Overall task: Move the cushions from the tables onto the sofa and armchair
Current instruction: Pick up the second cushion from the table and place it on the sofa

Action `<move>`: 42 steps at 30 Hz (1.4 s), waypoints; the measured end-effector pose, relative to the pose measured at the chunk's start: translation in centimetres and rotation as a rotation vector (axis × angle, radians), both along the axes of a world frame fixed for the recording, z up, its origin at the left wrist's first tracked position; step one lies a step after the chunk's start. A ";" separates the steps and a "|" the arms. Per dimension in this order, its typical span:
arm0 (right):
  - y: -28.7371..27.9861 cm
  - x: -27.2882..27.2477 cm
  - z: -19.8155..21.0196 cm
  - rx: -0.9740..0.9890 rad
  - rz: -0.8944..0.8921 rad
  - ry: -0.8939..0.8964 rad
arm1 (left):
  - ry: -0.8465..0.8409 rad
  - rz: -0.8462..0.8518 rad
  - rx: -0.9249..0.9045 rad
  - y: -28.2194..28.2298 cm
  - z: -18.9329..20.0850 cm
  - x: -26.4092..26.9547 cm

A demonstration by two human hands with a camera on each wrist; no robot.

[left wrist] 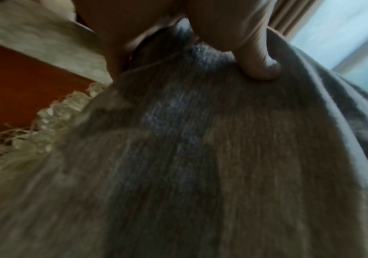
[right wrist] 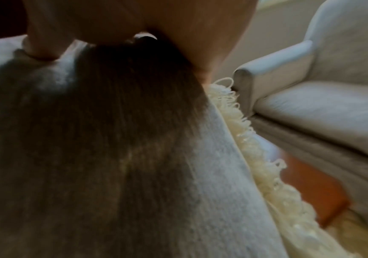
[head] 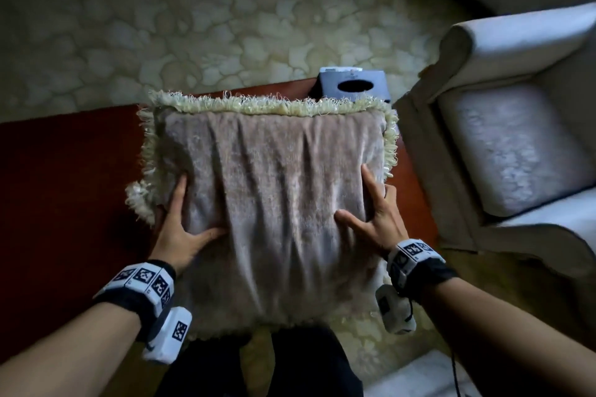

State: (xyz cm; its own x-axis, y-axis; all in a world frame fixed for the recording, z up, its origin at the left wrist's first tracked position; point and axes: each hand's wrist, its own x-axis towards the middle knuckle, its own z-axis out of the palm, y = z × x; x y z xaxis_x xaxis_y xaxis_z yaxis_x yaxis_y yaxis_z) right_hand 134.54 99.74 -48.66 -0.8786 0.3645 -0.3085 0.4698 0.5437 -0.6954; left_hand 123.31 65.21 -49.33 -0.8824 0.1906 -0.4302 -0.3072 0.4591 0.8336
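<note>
A grey-brown velvet cushion [head: 277, 184] with a cream looped fringe is tilted up over the red-brown table [head: 64, 187], its near edge toward my body. My left hand [head: 183, 226] grips its left side, thumb and forefinger on top, the other fingers hidden round the edge. My right hand [head: 374, 216] holds the right side the same way. In the left wrist view the thumb [left wrist: 260, 66] presses into the cushion [left wrist: 178, 157]. The right wrist view shows the cushion [right wrist: 112, 157] close up and the pale armchair [right wrist: 322, 113] beside it.
The pale armchair [head: 509, 145] stands just right of the table, its seat bare. A dark tissue box [head: 354, 84] sits at the table's far edge behind the cushion. Cream patterned carpet [head: 193, 26] lies beyond. A window [left wrist: 355, 34] and curtain show in the left wrist view.
</note>
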 end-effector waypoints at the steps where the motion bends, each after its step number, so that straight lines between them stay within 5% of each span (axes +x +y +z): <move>1: -0.4 1.5 1.4 0.029 -0.055 0.021 | 0.005 -0.038 0.027 0.2 1.0 -0.3; 12: -6.0 26.4 15.1 0.220 -0.775 0.162 | 0.343 -0.747 -0.032 11.4 12.7 4.8; 21: -11.5 49.9 19.6 0.309 -1.265 0.182 | 0.626 -1.215 0.154 23.3 17.5 24.6; 27: -18.4 63.8 19.9 0.350 -1.566 0.151 | 0.539 -1.462 0.264 27.3 18.4 40.4; 34: -29.0 71.8 19.7 0.341 -1.953 0.032 | 0.527 -1.816 0.308 28.1 19.2 55.3; 42: -42.6 70.4 18.9 0.347 -2.480 0.022 | 0.398 -2.290 0.433 24.8 18.6 68.0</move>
State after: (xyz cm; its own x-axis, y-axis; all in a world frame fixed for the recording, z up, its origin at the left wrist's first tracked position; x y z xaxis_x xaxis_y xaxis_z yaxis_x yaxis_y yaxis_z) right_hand 204.89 57.15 -29.75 0.9660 0.2534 -0.0511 0.1292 -0.6444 -0.7537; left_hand 191.27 89.99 -30.72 0.7976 0.6018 -0.0411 0.3826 -0.4520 0.8058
